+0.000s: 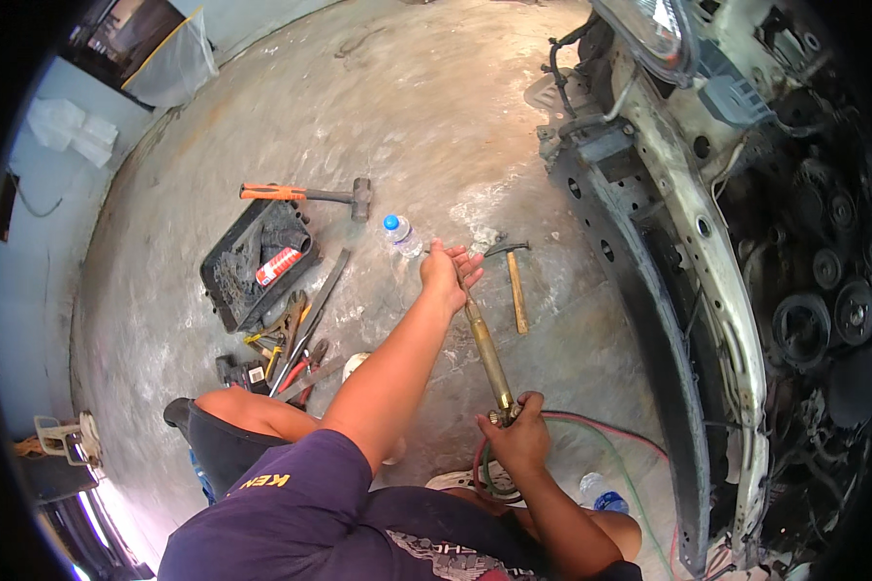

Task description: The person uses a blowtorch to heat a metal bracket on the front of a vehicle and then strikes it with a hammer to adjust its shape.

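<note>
A long brass gas torch (486, 344) angles up the middle of the view. My right hand (518, 436) grips its valve end, where red and green hoses (606, 434) attach. My left hand (452, 269) is at the torch's upper end, fingers spread and extended, palm partly turned up. Just beyond it on the concrete floor stands a clear water bottle with a blue cap (402, 237). A wood-handled hammer (516, 290) lies to the right of the torch's upper part.
An orange-handled sledgehammer (300, 194), a black tray holding a red can (225, 261) and assorted pliers and bars (295, 334) lie at left. A stripped car front (707, 242) fills the right side. Another bottle (606, 494) is by my right leg. A wall (39, 252) bounds the left.
</note>
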The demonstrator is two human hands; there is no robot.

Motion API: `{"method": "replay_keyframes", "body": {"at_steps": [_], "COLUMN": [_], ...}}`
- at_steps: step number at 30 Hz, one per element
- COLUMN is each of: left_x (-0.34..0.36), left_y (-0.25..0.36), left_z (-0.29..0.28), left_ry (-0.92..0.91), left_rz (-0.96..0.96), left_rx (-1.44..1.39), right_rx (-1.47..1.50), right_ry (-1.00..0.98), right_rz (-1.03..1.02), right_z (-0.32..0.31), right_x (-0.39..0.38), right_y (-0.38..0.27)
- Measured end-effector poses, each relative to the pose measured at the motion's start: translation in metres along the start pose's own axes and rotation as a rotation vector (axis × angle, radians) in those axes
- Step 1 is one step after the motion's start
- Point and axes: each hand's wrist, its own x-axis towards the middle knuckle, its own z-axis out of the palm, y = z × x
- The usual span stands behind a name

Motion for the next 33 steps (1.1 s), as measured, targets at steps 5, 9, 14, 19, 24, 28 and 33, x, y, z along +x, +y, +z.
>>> {"method": "replay_keyframes", "body": {"at_steps": [5,9,14,19,24,28,33], "left_x": [-0.023,-0.03,-0.013,0.018,-0.009,0.015,0.048], "left_y": [0.007,0.004,-0.005,0.002,-0.053,-0.074,-0.059], "left_z": [0.0,-0.001,-0.031,-0.124,-0.224,-0.263,-0.208], "left_ry": [-0.171,-0.189,-0.186,-0.097,-0.278,-0.25,-0.159], "left_rz": [-0.073,-0.101,-0.155,0.108,0.389,0.499,0.12], "left_rx": [-0.044,-0.006,0.0,1.234,2.243,2.201,1.271], "right_rx": [0.164,0.371,0.481,0.979,1.01,0.938,0.773], "right_ry": [-0.158,-0.393,-0.476,-0.665,-0.532,-0.506,-0.545], "right_rz": [-0.007,0.055,0.058,0.227,0.273,0.289,0.202], "right_z": [0.0,-0.004,0.007,-0.005,-0.019,-0.006,0.014], "right_x": [0.004,0.003,-0.002,-0.007,-0.001,-0.01,-0.014], "right_y": [0.021,0.022,0.031,0.015,0.019,0.015,0.024]}}
